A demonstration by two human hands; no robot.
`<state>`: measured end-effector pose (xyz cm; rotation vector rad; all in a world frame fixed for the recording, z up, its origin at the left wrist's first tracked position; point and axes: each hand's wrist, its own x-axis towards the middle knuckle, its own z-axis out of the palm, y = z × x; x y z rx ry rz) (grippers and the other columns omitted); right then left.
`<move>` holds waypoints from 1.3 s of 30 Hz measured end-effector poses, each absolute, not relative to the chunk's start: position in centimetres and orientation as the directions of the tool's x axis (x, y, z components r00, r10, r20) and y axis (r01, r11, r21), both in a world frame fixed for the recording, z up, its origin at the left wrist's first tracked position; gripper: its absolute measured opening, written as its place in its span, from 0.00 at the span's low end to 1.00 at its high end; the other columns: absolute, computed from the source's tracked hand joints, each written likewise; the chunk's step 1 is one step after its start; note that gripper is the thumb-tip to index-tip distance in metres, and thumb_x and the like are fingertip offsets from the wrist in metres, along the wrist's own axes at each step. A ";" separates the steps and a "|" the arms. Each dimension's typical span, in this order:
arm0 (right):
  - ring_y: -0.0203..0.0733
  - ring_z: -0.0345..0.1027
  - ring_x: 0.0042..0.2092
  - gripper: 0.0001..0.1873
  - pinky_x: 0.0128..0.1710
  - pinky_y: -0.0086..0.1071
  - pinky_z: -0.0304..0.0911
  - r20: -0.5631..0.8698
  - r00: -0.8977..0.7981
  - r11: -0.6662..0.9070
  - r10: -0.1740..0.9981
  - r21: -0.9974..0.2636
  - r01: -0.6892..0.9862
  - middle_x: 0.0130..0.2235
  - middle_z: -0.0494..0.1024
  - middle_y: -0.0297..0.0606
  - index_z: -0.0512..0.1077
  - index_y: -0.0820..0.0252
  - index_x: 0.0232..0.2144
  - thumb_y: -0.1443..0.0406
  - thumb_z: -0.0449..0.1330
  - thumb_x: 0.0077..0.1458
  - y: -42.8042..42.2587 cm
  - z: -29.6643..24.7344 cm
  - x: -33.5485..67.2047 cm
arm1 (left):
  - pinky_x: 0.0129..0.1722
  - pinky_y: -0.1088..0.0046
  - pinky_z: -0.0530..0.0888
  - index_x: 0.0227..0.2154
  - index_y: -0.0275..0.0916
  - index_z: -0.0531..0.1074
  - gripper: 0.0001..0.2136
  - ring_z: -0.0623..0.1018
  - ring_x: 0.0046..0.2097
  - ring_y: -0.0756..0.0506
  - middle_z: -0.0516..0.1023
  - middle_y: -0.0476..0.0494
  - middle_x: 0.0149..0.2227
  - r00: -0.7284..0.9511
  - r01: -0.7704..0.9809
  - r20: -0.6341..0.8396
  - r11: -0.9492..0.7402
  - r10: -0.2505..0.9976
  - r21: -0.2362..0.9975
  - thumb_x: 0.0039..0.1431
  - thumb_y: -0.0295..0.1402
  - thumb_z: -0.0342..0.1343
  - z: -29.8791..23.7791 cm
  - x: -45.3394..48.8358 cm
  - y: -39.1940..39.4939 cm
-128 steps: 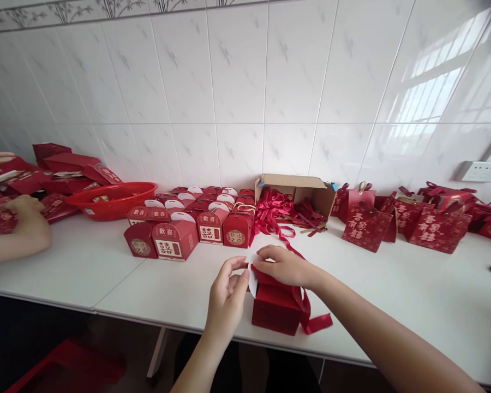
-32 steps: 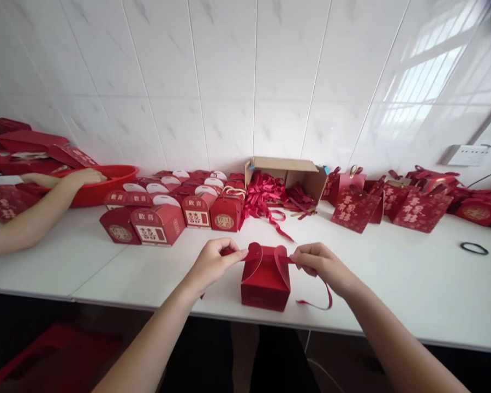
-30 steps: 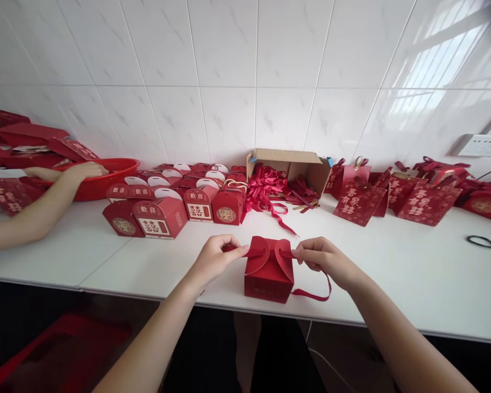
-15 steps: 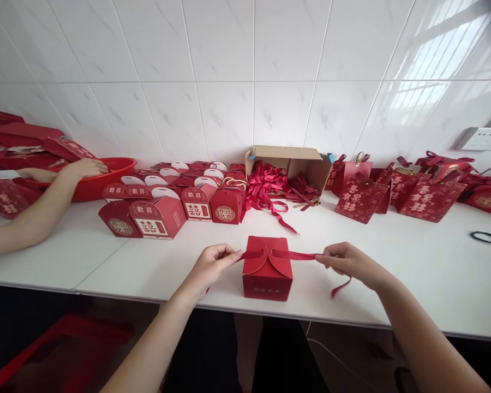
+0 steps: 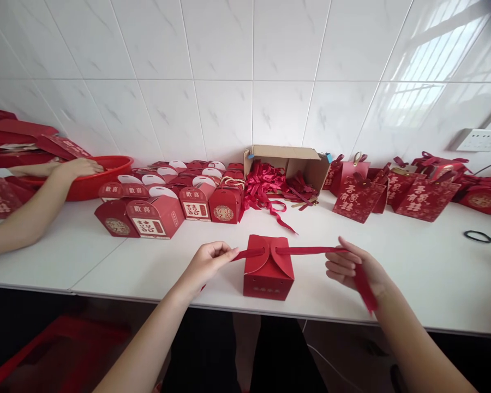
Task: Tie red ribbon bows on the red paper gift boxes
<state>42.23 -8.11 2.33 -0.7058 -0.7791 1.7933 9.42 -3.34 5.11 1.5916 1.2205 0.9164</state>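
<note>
A small red gift box (image 5: 269,268) with curved top flaps stands near the front edge of the white table (image 5: 425,278). A red ribbon (image 5: 311,250) runs through the flaps and out both sides. My left hand (image 5: 209,260) pinches the left end of the ribbon beside the box. To the right of the box, my right hand (image 5: 352,267) holds the other end, which drapes over its fingers and hangs down.
Rows of finished red boxes (image 5: 159,210) stand behind on the left. An open cardboard carton (image 5: 288,164) spills red ribbons. Red paper bags (image 5: 358,199) line the back right. Another person's hand (image 5: 76,166) rests at a red basin (image 5: 100,183). A black loop (image 5: 478,236) lies far right.
My right hand has drawn the ribbon further to the right, so more of it lies stretched out from the box. The flaps have closed flat. My left hand has stayed put.
</note>
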 end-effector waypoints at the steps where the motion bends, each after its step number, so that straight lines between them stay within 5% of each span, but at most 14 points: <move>1: 0.27 0.45 0.17 0.25 0.20 0.26 0.53 -0.111 -0.301 -0.297 0.947 -0.661 -0.690 0.17 0.52 0.24 0.57 0.59 0.13 0.60 0.60 0.57 -8.5 2.1 41.8 | 0.27 0.76 0.60 0.20 0.38 0.69 0.16 0.64 0.26 0.51 0.67 0.52 0.22 0.238 0.311 0.042 -0.118 0.970 0.943 0.49 0.45 0.60 4.9 9.4 -3.4; 4: 0.26 0.51 0.18 0.15 0.19 0.23 0.56 -0.172 -0.263 -0.307 0.949 -0.339 -0.889 0.19 0.58 0.24 0.63 0.59 0.20 0.65 0.59 0.57 -9.6 1.7 40.5 | 0.28 0.75 0.62 0.19 0.38 0.68 0.17 0.66 0.26 0.50 0.67 0.52 0.21 0.229 0.327 0.064 -0.138 0.971 0.935 0.49 0.46 0.59 4.3 9.3 -3.3; 7: 0.27 0.56 0.19 0.06 0.19 0.23 0.58 -0.295 -0.190 -0.252 0.936 -0.186 -0.950 0.22 0.63 0.26 0.69 0.59 0.31 0.68 0.53 0.60 -10.4 1.6 39.8 | 0.29 0.74 0.63 0.19 0.38 0.68 0.17 0.67 0.27 0.49 0.68 0.51 0.22 0.214 0.336 0.079 -0.149 0.974 0.930 0.50 0.47 0.59 3.7 9.0 -3.1; 12: 0.29 0.58 0.19 0.20 0.20 0.24 0.61 -0.389 -0.071 -0.110 0.918 -0.079 -0.991 0.24 0.68 0.29 0.65 0.58 0.51 0.73 0.44 0.60 -12.7 0.5 39.1 | 0.38 0.70 0.68 0.26 0.39 0.72 0.14 0.74 0.34 0.44 0.76 0.46 0.29 0.146 0.367 0.116 -0.163 0.983 0.916 0.48 0.46 0.60 2.5 7.6 -2.8; 15: 0.29 0.59 0.20 0.25 0.21 0.24 0.63 -0.409 -0.043 -0.051 0.912 -0.010 -0.999 0.26 0.71 0.31 0.62 0.61 0.56 0.74 0.41 0.59 -14.0 -0.1 38.6 | 0.46 0.68 0.67 0.31 0.40 0.73 0.14 0.75 0.42 0.42 0.77 0.44 0.37 0.015 0.408 0.179 -0.169 0.984 0.897 0.50 0.46 0.59 2.2 6.8 -4.1; 18: 0.28 0.59 0.20 0.26 0.21 0.24 0.63 -0.447 0.086 0.114 0.891 0.037 -0.993 0.29 0.75 0.35 0.62 0.65 0.57 0.73 0.40 0.58 -14.1 0.0 38.5 | 0.42 0.70 0.68 0.32 0.41 0.73 0.14 0.74 0.39 0.43 0.77 0.45 0.35 0.009 0.452 0.155 -0.143 0.988 0.880 0.55 0.47 0.54 2.7 7.0 -6.6; 22: 0.28 0.60 0.21 0.20 0.22 0.25 0.65 -0.461 0.236 0.232 0.856 -0.066 -0.970 0.32 0.76 0.37 0.68 0.65 0.50 0.69 0.45 0.57 -13.2 0.3 37.5 | 0.36 0.73 0.68 0.34 0.41 0.75 0.16 0.73 0.34 0.45 0.75 0.47 0.30 0.317 0.468 -0.026 -0.132 0.948 0.874 0.60 0.47 0.49 3.1 8.7 -9.5; 26: 0.30 0.57 0.20 0.07 0.19 0.25 0.60 -0.351 0.182 0.013 0.918 -0.433 -0.901 0.24 0.69 0.32 0.73 0.62 0.31 0.67 0.55 0.54 -13.2 -0.2 35.0 | 0.31 0.74 0.64 0.35 0.42 0.73 0.16 0.67 0.29 0.48 0.70 0.50 0.28 0.342 0.509 -0.043 -0.146 0.939 0.849 0.63 0.45 0.45 2.6 9.8 -9.7; 28: 0.28 0.55 0.19 0.07 0.17 0.23 0.55 -0.316 0.105 -0.101 0.943 -0.572 -0.814 0.24 0.69 0.32 0.75 0.64 0.33 0.67 0.58 0.52 -13.3 -0.4 33.9 | 0.29 0.74 0.61 0.33 0.41 0.71 0.15 0.63 0.27 0.49 0.66 0.52 0.25 0.296 0.518 -0.013 -0.150 0.955 0.842 0.63 0.44 0.44 2.3 9.9 -9.1; 32: 0.26 0.51 0.18 0.16 0.16 0.21 0.50 -0.296 0.050 -0.159 0.954 -0.639 -0.753 0.23 0.68 0.30 0.74 0.64 0.42 0.63 0.62 0.52 -13.1 -0.6 32.8 | 0.26 0.74 0.59 0.37 0.41 0.68 0.16 0.61 0.25 0.49 0.59 0.55 0.22 0.215 0.469 0.001 -0.104 0.977 0.877 0.64 0.46 0.42 1.7 10.2 -7.7; 39: 0.30 0.57 0.21 0.22 0.21 0.25 0.55 -0.250 0.108 -0.110 0.962 -0.722 -0.683 0.26 0.71 0.31 0.66 0.57 0.49 0.61 0.63 0.52 -13.9 -0.8 31.1 | 0.27 0.73 0.61 0.23 0.40 0.62 0.19 0.63 0.24 0.50 0.64 0.52 0.23 0.258 0.436 0.017 -0.132 0.966 0.890 0.64 0.48 0.42 1.4 11.4 -8.7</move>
